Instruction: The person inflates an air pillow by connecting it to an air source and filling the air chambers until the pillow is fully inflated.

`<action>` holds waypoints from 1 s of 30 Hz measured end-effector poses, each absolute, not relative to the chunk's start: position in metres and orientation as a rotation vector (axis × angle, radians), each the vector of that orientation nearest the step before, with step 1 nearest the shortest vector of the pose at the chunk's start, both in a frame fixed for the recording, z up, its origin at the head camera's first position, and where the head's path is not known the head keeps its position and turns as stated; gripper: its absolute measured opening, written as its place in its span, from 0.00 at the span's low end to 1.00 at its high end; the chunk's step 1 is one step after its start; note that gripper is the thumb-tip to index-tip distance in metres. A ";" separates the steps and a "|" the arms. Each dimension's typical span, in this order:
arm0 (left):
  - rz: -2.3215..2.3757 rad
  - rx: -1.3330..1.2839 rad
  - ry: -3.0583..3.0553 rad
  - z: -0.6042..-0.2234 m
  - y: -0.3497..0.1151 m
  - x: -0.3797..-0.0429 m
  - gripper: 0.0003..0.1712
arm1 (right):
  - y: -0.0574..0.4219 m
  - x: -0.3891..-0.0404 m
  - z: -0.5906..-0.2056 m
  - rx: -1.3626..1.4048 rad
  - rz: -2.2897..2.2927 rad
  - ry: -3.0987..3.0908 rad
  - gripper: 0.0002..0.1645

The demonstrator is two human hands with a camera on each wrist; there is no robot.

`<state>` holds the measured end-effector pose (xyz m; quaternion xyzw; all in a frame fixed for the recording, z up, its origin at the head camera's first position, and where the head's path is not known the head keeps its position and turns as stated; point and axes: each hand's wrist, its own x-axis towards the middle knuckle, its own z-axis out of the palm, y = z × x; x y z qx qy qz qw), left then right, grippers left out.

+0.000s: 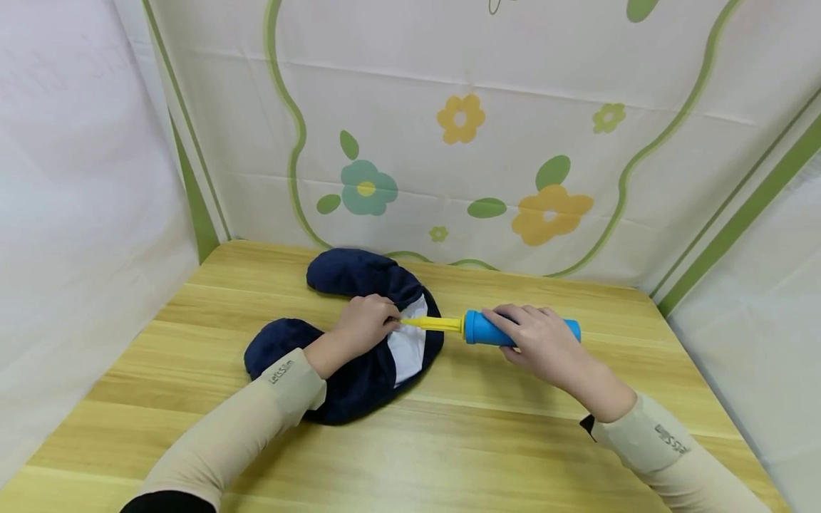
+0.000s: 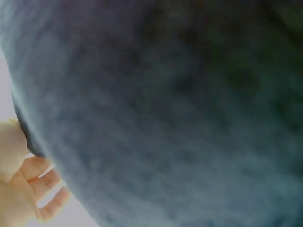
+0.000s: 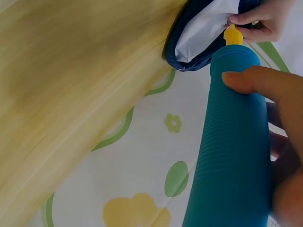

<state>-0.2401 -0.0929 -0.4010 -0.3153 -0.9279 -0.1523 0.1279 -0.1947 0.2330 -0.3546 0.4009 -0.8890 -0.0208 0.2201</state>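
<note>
A navy, plush U-shaped neck pillow (image 1: pixel 355 274) lies on the table with its cover parted over a white inner part (image 1: pixel 408 349). My left hand (image 1: pixel 362 324) reaches across it and pinches the white part right at the tip of a yellow nozzle (image 1: pixel 439 324). That nozzle belongs to a blue hand pump (image 1: pixel 484 329), held level by my right hand (image 1: pixel 541 342) around its barrel. In the right wrist view, the ribbed pump (image 3: pixel 232 142) points at the left fingers (image 3: pixel 265 21). Blurred navy fabric (image 2: pixel 151 118) fills most of the left wrist view.
The wood-grain table (image 1: pixel 487 442) carries the pillow left of centre. Behind it hangs a white cloth backdrop (image 1: pixel 398 92) printed with flowers and green lines. White cloth walls (image 1: pixel 83 178) close in both sides.
</note>
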 end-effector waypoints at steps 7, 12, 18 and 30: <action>-0.358 -1.053 -2.548 -0.406 -0.098 -0.246 0.05 | 0.231 -0.191 -0.354 1.134 -0.081 -2.453 0.42; -0.282 -1.139 -2.486 -0.404 -0.097 -0.246 0.02 | 0.227 -0.189 -0.351 1.133 -0.114 -2.442 0.41; -0.231 -1.149 -2.437 -0.407 -0.095 -0.246 0.04 | 0.222 -0.188 -0.344 1.121 -0.114 -2.507 0.39; -0.203 -1.166 -2.491 -0.408 -0.091 -0.244 0.05 | 0.216 -0.191 -0.345 1.136 -0.199 -2.471 0.38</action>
